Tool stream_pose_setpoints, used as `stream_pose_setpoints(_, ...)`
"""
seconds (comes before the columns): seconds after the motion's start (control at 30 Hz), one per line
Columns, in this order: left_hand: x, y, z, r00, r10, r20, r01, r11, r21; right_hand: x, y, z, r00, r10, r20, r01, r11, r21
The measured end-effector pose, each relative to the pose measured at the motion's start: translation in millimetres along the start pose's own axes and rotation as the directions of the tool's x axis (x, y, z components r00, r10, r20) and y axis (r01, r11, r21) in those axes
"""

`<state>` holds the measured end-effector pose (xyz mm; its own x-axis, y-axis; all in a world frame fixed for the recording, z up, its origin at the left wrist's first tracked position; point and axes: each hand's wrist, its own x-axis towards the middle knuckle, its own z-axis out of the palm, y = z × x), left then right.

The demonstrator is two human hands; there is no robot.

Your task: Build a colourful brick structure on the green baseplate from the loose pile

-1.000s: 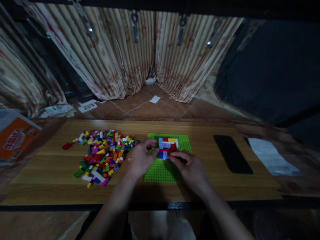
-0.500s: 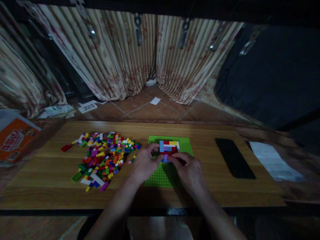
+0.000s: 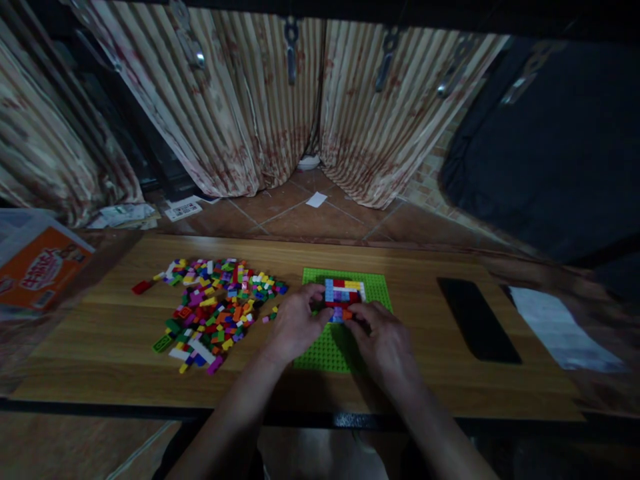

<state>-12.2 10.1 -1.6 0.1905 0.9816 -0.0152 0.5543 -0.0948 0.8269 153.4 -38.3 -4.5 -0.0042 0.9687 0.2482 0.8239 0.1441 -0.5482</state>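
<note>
A green studded baseplate [image 3: 376, 288] lies on the wooden table [image 3: 110, 333]. On its far half sits a flat patch of joined bricks [image 3: 344, 291] in blue, red, yellow, white and purple. My left hand [image 3: 297, 323] rests on the plate's left side, fingers curled against the patch's left edge. My right hand [image 3: 386, 345] covers the plate's near right part, its fingertips pinched at the patch's near edge by an orange brick [image 3: 347, 314]. What the fingers grip is too small to name.
A heap of loose coloured bricks [image 3: 215, 307] spreads left of the plate. A black phone [image 3: 477, 320] and a white sheet [image 3: 563, 328] lie to the right. An orange box [image 3: 40, 268] stands at the far left. Curtains [image 3: 280, 100] hang behind, over a tiled floor.
Both hands have drawn closer together at the brick patch's near edge. The view has shifted slightly, so the table sits a little more to the right.
</note>
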Motion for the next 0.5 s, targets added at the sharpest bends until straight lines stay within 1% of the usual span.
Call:
stream_pose_setpoints(0.1, 0.0, 0.2, -0.3, 1.000, 0.004, -0.003, -0.004, 1.000, 0.003, 0.1, 1.6, -3.1, 0.998, -0.055, 0.018, 0.055, 0.998, -0.036)
stream_pose_setpoints(0.23, -0.8, 1.9, 0.7, 1.000, 0.028, -0.003, -0.028, 1.000, 0.013, -1.2, 2.0, -6.0, 0.995, -0.093, 0.025, 0.094, 0.992, -0.087)
stream_pose_setpoints(0.4, -3.3, 8.2, 6.2, 0.999, 0.016, -0.033, -0.013, 0.996, 0.093, -2.2, -0.8, -4.3, 0.995, -0.101, 0.011, 0.101, 0.979, -0.178)
stream_pose_setpoints(0.5, -4.6, 11.7, 9.9, 0.998, 0.004, -0.058, 0.003, 0.992, 0.129, -2.2, -2.1, -3.2, 0.996, -0.089, 0.015, 0.090, 0.977, -0.192)
